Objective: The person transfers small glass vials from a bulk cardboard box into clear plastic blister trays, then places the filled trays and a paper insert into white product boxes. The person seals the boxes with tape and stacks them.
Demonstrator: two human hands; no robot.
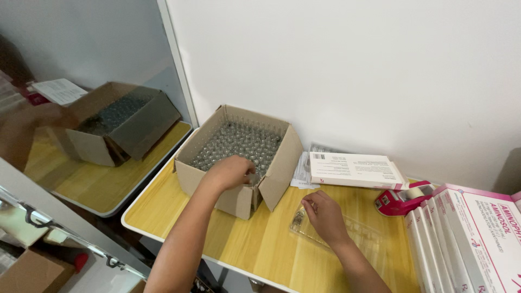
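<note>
An open cardboard box (282,163) stands on the wooden table (255,244), packed with several small clear glass vials (241,142). My left hand (230,171) reaches into the box at its near right corner, fingers curled over the vials; what it grips is hidden. My right hand (324,214) rests on a clear plastic blister tray (361,233) lying flat on the table, its fingertips pinching a small vial (298,218) at the tray's left end.
A flat white carton (355,170) lies against the wall behind the tray. A red tape dispenser (401,198) sits to the right, beside a row of white-and-pink cartons (467,239). A mirror panel at left reflects the box. The table's front edge runs near me.
</note>
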